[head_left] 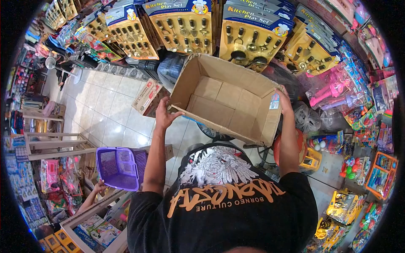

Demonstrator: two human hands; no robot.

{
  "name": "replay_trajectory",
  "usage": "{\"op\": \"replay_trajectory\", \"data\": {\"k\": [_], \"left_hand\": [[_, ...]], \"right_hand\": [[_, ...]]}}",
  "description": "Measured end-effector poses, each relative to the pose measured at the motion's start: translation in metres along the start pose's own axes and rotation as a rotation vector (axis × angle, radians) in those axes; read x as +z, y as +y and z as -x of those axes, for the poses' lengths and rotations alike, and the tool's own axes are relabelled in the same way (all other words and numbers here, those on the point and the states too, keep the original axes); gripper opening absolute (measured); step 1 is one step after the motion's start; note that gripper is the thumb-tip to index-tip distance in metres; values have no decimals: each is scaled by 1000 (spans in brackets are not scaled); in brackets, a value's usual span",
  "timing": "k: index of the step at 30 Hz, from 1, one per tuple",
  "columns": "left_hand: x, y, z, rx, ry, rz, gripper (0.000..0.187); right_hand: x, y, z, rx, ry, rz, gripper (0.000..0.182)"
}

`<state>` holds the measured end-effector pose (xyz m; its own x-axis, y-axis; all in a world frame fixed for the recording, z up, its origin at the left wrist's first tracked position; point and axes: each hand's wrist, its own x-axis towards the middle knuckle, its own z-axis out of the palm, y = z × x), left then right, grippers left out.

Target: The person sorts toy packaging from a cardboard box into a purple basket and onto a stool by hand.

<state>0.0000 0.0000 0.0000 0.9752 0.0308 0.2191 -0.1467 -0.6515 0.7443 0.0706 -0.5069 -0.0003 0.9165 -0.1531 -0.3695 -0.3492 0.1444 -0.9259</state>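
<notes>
One open cardboard box (228, 101) is clamped between two hands: the left hand (165, 114) grips its near-left edge, the right hand (282, 100) its right wall. One purple basket (120, 167) is held by a co-worker's hand (100, 187).

The person wears a black short-sleeved T-shirt (223, 211). Its front carries a white and grey print of feathers or wings (217, 166), and under that large orange graffiti-style lettering (223, 195) with a smaller orange line reading "BORNEO CULTURE". Both forearms are bare below the sleeves; no watch, ring or glove shows.
</notes>
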Motion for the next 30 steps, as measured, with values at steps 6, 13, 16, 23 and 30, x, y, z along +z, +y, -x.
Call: {"op": "replay_trajectory", "data": {"k": [6,13,16,23,30], "left_hand": [[10,8,17,50,186,113,79],[-16,20,41,-157,432,290,84],[-31,-3,51,-160,502,201,76],[-79,-46,78,-339,583,-132,67],[-134,-94,54,-639,568,812,63]], "right_hand": [[13,-11,-3,-194,140,283,31],[63,-61,26,-121,27,115,34],[90,-58,18,-118,-72,65,33],[186,-35,-8,-172,-183,128,30],[290,-1,-21,-386,-235,314,32]]}}
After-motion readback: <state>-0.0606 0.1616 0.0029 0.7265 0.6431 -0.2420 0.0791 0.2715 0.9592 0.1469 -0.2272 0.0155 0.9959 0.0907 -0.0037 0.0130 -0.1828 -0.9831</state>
